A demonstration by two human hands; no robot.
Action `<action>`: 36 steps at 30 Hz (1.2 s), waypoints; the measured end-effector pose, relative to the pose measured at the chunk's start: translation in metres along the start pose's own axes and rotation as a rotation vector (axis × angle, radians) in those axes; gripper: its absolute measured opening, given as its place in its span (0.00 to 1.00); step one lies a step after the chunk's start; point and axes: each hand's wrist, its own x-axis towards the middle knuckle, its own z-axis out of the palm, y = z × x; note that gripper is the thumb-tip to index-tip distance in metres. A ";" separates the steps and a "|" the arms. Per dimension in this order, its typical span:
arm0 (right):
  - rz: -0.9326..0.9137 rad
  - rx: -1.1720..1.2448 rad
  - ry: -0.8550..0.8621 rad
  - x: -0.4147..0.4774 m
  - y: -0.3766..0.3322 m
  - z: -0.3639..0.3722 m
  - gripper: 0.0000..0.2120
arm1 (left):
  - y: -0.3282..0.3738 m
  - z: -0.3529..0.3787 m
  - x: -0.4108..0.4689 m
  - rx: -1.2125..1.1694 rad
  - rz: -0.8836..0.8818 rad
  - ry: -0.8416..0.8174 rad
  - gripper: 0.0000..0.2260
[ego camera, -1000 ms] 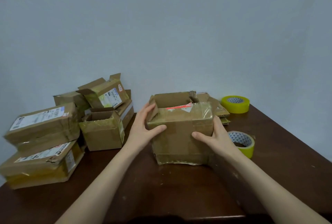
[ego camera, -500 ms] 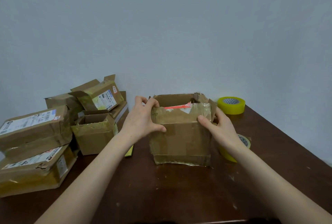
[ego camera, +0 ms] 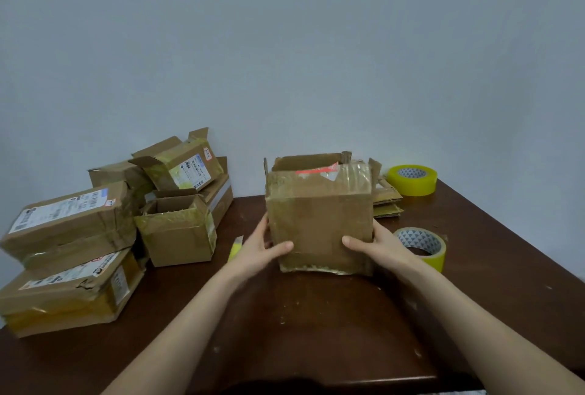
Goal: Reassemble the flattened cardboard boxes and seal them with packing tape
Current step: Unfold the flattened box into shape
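Note:
A brown cardboard box (ego camera: 319, 214) stands upright on the dark wooden table (ego camera: 316, 331), its top flaps open and old clear tape on its upper front. My left hand (ego camera: 258, 249) grips its lower left side, thumb across the front. My right hand (ego camera: 381, 244) grips its lower right side the same way. A yellow tape roll (ego camera: 425, 247) lies flat just right of my right hand. A second yellow roll (ego camera: 412, 179) sits at the far right corner. Flattened cardboard (ego camera: 386, 200) lies behind the box.
A pile of assembled and taped boxes (ego camera: 79, 236) fills the table's left side, with an open small box (ego camera: 179, 230) nearest the middle. A yellow scrap (ego camera: 235, 247) lies by my left hand. A plain wall stands behind the table.
Both hands slid down from the box's top edge to its lower sides. The box now sits a little higher and more upright in view.

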 end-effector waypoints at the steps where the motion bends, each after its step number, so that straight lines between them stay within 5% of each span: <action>1: 0.018 0.033 0.028 0.001 -0.004 0.000 0.27 | 0.001 -0.001 0.002 -0.004 0.000 0.053 0.37; 4: 0.096 0.226 0.089 0.009 -0.022 -0.003 0.31 | 0.022 -0.012 0.011 -0.017 0.007 0.221 0.24; 7: 0.197 0.461 -0.021 0.019 -0.044 -0.005 0.31 | 0.043 -0.018 0.016 0.071 0.033 0.152 0.17; 13: 0.275 0.535 0.021 0.029 -0.054 -0.006 0.26 | 0.023 -0.015 0.022 0.465 0.109 -0.011 0.41; 18: 0.267 0.514 0.032 0.026 -0.039 -0.003 0.27 | 0.000 -0.016 0.034 1.115 0.143 0.047 0.43; 21: 0.227 0.358 -0.001 0.020 -0.027 -0.001 0.31 | -0.005 -0.020 0.038 1.240 0.162 0.068 0.38; 25: 0.075 0.105 -0.049 0.011 -0.004 0.002 0.52 | 0.025 -0.022 0.040 1.160 0.373 0.352 0.15; 28: -0.197 -0.067 -0.040 0.010 -0.007 -0.001 0.65 | 0.076 -0.031 0.046 1.087 0.390 0.514 0.12; 32: -0.460 -0.142 0.093 0.019 -0.031 -0.016 0.61 | 0.132 -0.061 0.050 0.676 0.242 0.248 0.09; 36: -0.457 -0.310 0.175 0.020 -0.065 -0.034 0.66 | 0.157 -0.073 0.041 0.488 0.162 0.008 0.03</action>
